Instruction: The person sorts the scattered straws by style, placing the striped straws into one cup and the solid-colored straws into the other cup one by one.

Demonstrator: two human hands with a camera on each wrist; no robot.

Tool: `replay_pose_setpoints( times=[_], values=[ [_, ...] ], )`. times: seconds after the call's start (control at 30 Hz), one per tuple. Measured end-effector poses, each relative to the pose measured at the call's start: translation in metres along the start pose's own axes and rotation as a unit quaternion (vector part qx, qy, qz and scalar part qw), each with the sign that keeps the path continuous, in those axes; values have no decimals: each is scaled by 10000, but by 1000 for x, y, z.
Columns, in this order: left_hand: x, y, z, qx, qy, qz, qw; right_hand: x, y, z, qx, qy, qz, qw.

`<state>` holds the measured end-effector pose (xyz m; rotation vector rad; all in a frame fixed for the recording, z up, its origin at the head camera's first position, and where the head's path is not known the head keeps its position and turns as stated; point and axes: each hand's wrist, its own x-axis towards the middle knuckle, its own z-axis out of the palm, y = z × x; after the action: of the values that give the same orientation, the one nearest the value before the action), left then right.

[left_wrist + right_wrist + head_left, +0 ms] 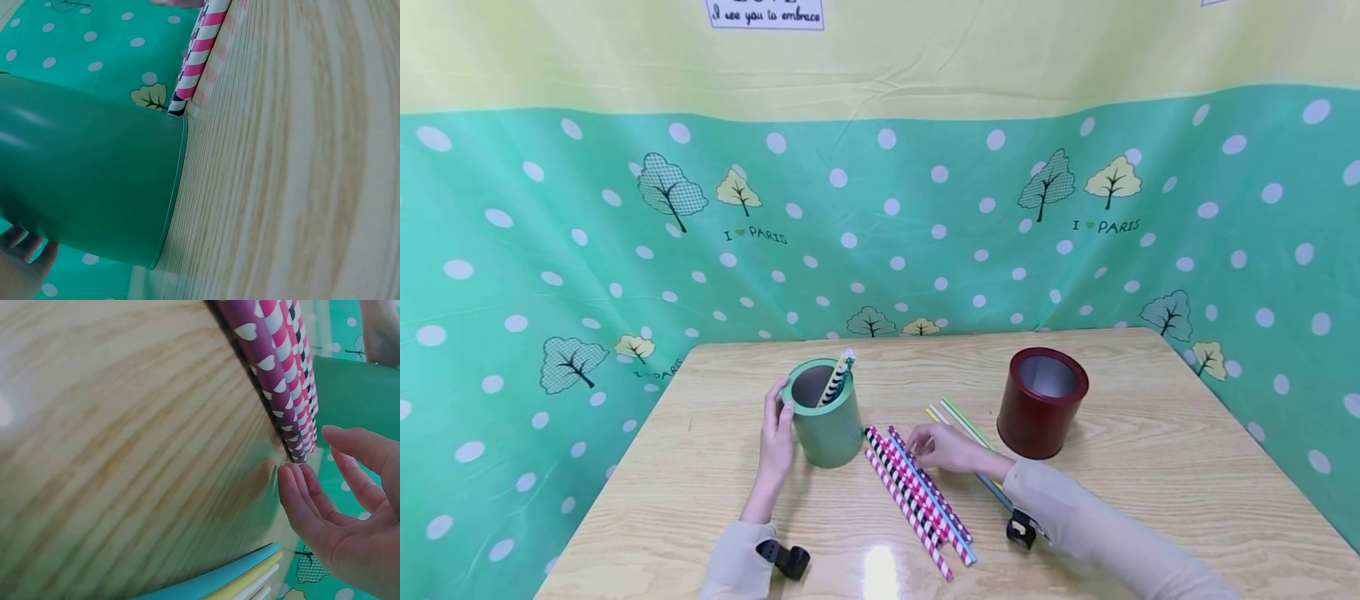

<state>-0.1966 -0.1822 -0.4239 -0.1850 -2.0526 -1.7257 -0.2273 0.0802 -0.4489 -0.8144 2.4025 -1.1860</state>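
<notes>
A green can (pixel 827 433) stands upright with patterned paper straws (pixel 837 379) leaning out of it. My left hand (pixel 777 433) holds its left side near the rim; in the left wrist view, fingertips (pixel 47 253) touch the can wall. Several patterned straws, pink-striped (pixel 895 492), black-and-white and purple with hearts (pixel 265 362), lie side by side to the right of the can, a plain blue straw (pixel 936 500) on top. Over their far ends is my right hand (pixel 947 448). Its thumb and fingers are apart beside the purple straw's end, gripping nothing visible.
A dark red can (pixel 1041 408) stands upright at the right; no straws show in it. Plain green (pixel 962 419), white, yellow and blue straws lie partly beneath the right forearm. The wooden table (pixel 700 408) meets a polka-dot curtain (pixel 925 208) behind and at both sides.
</notes>
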Motion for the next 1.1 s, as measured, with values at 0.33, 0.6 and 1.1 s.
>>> replay_pose_setpoints(
  times=[0.33,0.6,1.1],
  values=[
    [1,0,0,74,51,60,9999,0,5,0,27,-89,27,10000],
    [1,0,1,-5,20,74,10000,1,7,3,87,-61,97,9999],
    [1,-1,0,67,66,92,9999,2,13,7,6,37,78,10000]
  ],
)
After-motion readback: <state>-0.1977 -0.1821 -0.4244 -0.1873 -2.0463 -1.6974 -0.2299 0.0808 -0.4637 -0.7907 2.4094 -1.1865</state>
